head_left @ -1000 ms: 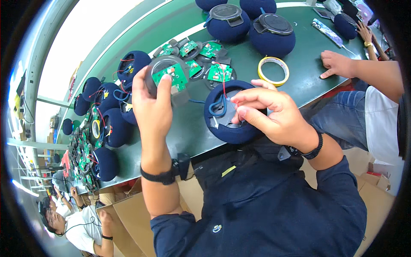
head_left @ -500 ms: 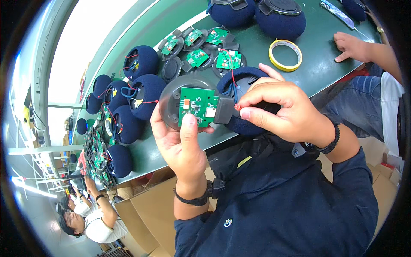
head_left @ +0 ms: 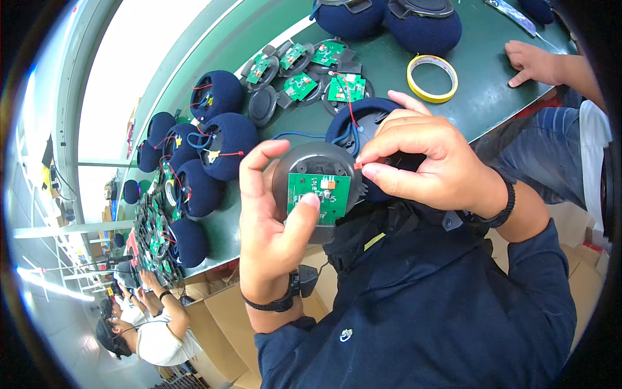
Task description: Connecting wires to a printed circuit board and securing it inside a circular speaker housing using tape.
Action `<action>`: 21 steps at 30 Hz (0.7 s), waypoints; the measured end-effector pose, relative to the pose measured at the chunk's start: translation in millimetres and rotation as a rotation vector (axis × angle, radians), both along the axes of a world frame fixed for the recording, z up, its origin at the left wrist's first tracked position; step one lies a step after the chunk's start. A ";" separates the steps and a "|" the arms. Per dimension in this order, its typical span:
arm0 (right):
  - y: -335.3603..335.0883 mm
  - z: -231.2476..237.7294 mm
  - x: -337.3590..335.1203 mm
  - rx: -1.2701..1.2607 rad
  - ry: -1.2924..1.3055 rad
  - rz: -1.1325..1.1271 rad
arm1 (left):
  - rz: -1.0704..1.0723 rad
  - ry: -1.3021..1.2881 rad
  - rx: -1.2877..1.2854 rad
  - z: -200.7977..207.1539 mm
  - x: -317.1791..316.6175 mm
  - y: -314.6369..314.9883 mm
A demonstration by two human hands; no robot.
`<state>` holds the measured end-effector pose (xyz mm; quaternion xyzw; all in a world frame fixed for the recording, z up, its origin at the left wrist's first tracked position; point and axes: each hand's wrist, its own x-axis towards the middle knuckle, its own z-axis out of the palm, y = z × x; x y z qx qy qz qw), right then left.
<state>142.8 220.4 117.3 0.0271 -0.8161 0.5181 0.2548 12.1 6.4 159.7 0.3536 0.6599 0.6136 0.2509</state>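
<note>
"Green circuit board (head_left: pixel 335 204), face up on its round black cover (head_left: pixel 297 160), and the left hand (head_left: pixel 269 238) grips the pair, thumb pressed on the board!"

"Why that hold?"

"Probably to steady it while leaving most of the parts in view. Right hand (head_left: pixel 437 162): thumb and forefinger pinch a small red plug (head_left: pixel 358 166), right by the cover's edge."

"Touching it?"

"Can't tell from this angle. Just behind those fingers sits a dark blue shell (head_left: pixel 363 106), opening up, likely kept close for its wiring. Blue cord (head_left: pixel 298 135) trails off to its left."

"And farther out?"

"More boards on covers (head_left: pixel 300 87), bunched on the green table (head_left: pixel 483 107), handy to reach, I'd say. Left of them, other blue shells (head_left: pixel 232 139) show their openings, presumably so the wires stay accessible. Yellow tape roll (head_left: pixel 434 97) lies flat, and at far right a co-worker's hand (head_left: pixel 534 61) rests on the tabletop."
</note>
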 end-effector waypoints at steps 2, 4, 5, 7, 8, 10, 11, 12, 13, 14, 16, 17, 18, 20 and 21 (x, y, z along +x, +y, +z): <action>1.9 0.9 -0.3 0.058 0.037 0.054 | -0.096 0.107 -0.070 2.1 -2.7 -2.5; 0.8 1.6 1.2 0.083 0.053 0.059 | -0.226 0.139 -0.146 7.0 -6.1 -9.1; 0.2 2.3 1.9 0.110 0.071 0.064 | -0.229 0.217 -0.152 7.1 -9.8 -8.5; 1.2 -1.0 -0.3 0.125 0.092 0.056 | -0.116 0.148 -0.106 5.3 -2.1 -4.0; 1.3 -2.3 -1.1 0.144 0.120 0.043 | -0.154 0.062 -0.048 12.0 -1.7 0.7; 0.0 -1.6 -0.9 0.211 0.133 0.038 | -0.067 0.123 -0.009 10.9 -4.2 6.4; -0.8 -1.1 -0.6 0.275 0.149 0.032 | -0.073 0.124 -0.043 12.5 -7.1 4.4; -2.1 0.0 -1.0 0.275 0.148 0.032 | -0.073 0.123 -0.043 11.8 -7.9 4.7; -3.6 1.3 -1.3 0.317 0.156 0.018 | -0.039 0.151 -0.046 10.9 -8.9 5.5; -4.9 1.7 -1.8 0.358 0.164 0.003 | -0.006 0.180 -0.049 9.8 -10.1 6.7; -4.9 0.6 -2.5 0.346 0.158 -0.014 | 0.034 0.201 0.008 8.2 -8.0 12.3; -5.1 -0.1 -2.7 0.336 0.155 -0.030 | 0.036 0.186 -0.029 10.7 -6.7 14.0; -4.9 -0.4 -2.7 0.335 0.152 -0.032 | 0.039 0.171 -0.065 11.9 -6.2 15.8; -4.6 -0.5 -2.4 0.349 0.162 -0.059 | 0.020 0.193 -0.068 10.8 -8.6 18.7; -5.1 0.2 -2.3 0.347 0.161 -0.056 | 0.008 0.219 -0.071 11.6 -8.7 19.0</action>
